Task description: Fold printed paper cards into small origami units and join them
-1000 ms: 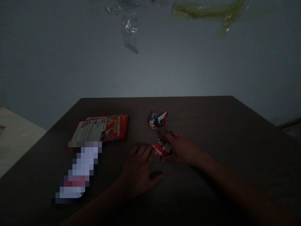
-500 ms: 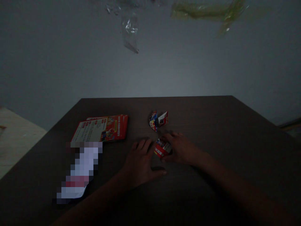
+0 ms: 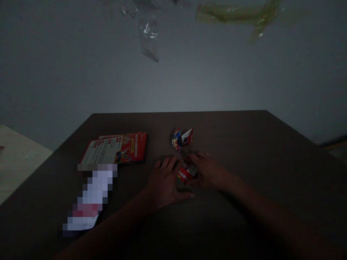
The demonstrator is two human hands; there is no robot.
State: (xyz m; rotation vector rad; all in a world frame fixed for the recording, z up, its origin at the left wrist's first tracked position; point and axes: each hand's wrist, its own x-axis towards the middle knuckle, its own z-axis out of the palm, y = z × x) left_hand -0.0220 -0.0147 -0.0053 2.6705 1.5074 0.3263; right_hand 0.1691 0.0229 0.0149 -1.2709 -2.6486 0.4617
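Note:
A small folded piece of red printed paper (image 3: 186, 171) lies low over the table between my hands. Its right side is in the grip of my right hand (image 3: 208, 172), thumb at the near edge and fingers at the far edge. My left hand (image 3: 164, 184) is beside the paper's left end, fingers apart and thumb stretched to the right; whether a fingertip touches the paper I cannot tell. Just beyond my hands stands a folded blue, yellow and red paper piece (image 3: 175, 140), next to a red and white folded piece (image 3: 187, 137).
A stack of red and white printed cards or booklets (image 3: 132, 148) lies at the left of the dark table (image 3: 230, 133). Nearer me is a long pale object (image 3: 94, 195), blurred out by pixels. Behind the table, a clear plastic packet (image 3: 148, 38) and yellowish tape (image 3: 233, 13) cling to the wall.
My left hand has shifted slightly right and towards the paper, its fingers now nearer the paper's left edge. My right hand keeps its grip almost in place.

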